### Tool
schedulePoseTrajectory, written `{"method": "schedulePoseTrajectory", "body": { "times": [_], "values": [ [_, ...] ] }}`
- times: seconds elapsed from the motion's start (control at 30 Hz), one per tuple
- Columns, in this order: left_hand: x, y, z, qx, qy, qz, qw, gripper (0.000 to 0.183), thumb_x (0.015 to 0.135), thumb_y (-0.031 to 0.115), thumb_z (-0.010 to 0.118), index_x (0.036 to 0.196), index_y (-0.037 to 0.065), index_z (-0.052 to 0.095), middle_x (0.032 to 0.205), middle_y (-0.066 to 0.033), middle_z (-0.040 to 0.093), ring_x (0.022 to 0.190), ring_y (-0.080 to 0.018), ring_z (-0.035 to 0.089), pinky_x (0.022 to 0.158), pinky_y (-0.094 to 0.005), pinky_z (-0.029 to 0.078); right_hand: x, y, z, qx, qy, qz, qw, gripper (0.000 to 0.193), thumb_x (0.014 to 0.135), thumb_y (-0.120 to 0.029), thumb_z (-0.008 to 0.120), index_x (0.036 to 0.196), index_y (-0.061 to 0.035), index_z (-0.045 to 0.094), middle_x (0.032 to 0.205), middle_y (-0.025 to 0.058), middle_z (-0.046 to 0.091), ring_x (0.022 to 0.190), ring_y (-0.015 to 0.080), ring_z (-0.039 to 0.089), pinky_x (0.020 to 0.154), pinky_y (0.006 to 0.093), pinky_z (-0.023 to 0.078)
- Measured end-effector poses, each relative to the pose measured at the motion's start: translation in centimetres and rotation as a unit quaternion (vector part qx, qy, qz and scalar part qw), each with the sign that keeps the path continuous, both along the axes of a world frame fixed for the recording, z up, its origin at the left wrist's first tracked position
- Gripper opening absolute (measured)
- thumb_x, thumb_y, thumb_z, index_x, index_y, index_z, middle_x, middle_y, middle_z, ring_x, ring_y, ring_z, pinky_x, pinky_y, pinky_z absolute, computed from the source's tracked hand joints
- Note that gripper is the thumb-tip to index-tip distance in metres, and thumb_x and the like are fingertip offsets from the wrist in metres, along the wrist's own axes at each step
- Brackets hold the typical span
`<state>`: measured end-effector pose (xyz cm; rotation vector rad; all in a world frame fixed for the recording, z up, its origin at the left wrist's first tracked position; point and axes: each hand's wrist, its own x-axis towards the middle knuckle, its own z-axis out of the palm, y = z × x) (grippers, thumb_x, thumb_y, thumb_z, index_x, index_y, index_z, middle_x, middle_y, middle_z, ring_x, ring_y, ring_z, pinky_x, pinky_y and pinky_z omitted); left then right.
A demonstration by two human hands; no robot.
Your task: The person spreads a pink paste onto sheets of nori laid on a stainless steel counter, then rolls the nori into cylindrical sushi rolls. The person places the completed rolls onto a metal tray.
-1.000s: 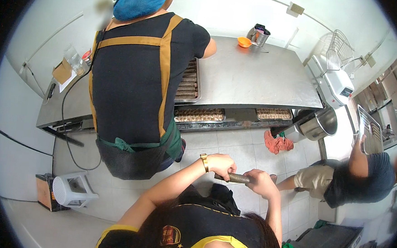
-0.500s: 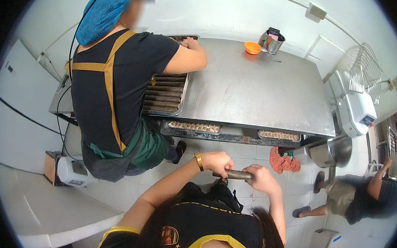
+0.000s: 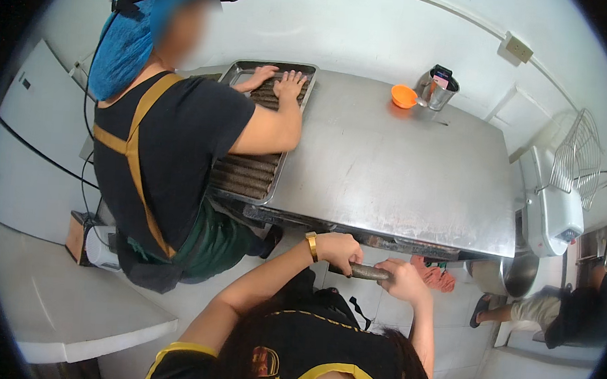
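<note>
A dark, speckled, rod-shaped roll [image 3: 366, 271] is held level in front of my body. My left hand [image 3: 338, 251], with a gold band at its wrist, grips the left end. My right hand [image 3: 406, 283] closes round the right end. The fingers cover both tips. Similar dark rolls [image 3: 245, 175] lie side by side in a metal tray [image 3: 270, 194] on the steel table [image 3: 388, 167], to the far left of my hands. A co-worker's two hands rest on the rolls at the tray's far end.
The co-worker [image 3: 175, 133] stands at the table's left side. An orange bowl [image 3: 404, 96] and a metal container [image 3: 443, 94] sit at the back. A white machine [image 3: 551, 201] stands right of the table, with a metal bowl [image 3: 521, 274] below. Another person [image 3: 574, 310] is far right.
My view has shifted, bringing the table lower and closer and hiding the trays underneath. The co-worker's hands now both show on the rolls. My hands still hold the roll.
</note>
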<state>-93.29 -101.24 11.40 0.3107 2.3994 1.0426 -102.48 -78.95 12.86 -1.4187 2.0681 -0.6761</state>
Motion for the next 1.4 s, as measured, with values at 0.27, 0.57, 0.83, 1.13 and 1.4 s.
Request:
{"method": "schedulePoseTrajectory", "body": {
  "times": [0.27,0.57,0.83,1.13,1.4],
  "values": [
    [-6.3,-4.8,-0.9,0.049,0.02,-0.027,0.998,0.033,0.062,0.019,0.072,0.091,0.004,0.066,0.075,-0.0097,0.068,0.067,-0.0243,0.064,0.061,-0.0361,0.05,-4.6,-4.5,1.8,0.027,0.02,-0.038,0.999,0.033,0.065,-0.002,0.066,0.098,-0.0022,0.065,0.09,0.0152,0.064,0.084,0.0348,0.061,0.076,0.0396,0.05],
    [-14.6,-10.7,-0.7,0.036,0.05,0.003,0.998,0.041,0.06,0.025,0.076,0.095,0.007,0.068,0.083,-0.0109,0.069,0.075,-0.0273,0.065,0.068,-0.036,0.051,-14.2,-11.0,2.7,0.013,0.005,-0.004,1.0,0.033,0.064,-0.001,0.065,0.096,-0.0031,0.066,0.088,0.015,0.064,0.079,0.0339,0.061,0.073,0.039,0.049],
    [-20.0,-18.0,2.6,-0.05,0.043,0.085,0.994,0.042,0.062,0.023,0.078,0.096,0.004,0.066,0.087,-0.0114,0.069,0.078,-0.0249,0.066,0.07,-0.0351,0.052,-23.2,-20.6,4.1,-0.033,0.081,0.095,0.992,0.027,0.062,-0.001,0.065,0.089,-0.0029,0.065,0.083,0.0149,0.064,0.077,0.0348,0.06,0.071,0.0411,0.048],
    [-22.6,-33.5,4.2,-0.105,0.042,0.121,0.986,0.039,0.064,0.019,0.075,0.098,0.003,0.065,0.088,-0.0114,0.069,0.079,-0.0231,0.065,0.071,-0.0335,0.052,-27.6,-36.9,3.4,-0.057,0.112,0.157,0.98,0.027,0.065,-0.003,0.065,0.093,-0.0018,0.065,0.081,0.0153,0.065,0.076,0.032,0.061,0.069,0.0381,0.048],
    [-23.1,-50.7,4.2,-0.279,-0.023,0.168,0.945,0.047,0.066,0.013,0.072,0.112,0.008,0.064,0.107,-0.0116,0.066,0.096,-0.0264,0.064,0.083,-0.0378,0.051,-27.2,-56.1,-0.7,-0.081,0.125,0.105,0.983,0.03,0.068,-0.008,0.062,0.097,-0.005,0.067,0.088,0.019,0.067,0.085,0.0355,0.063,0.075,0.042,0.05]
  ]
}}
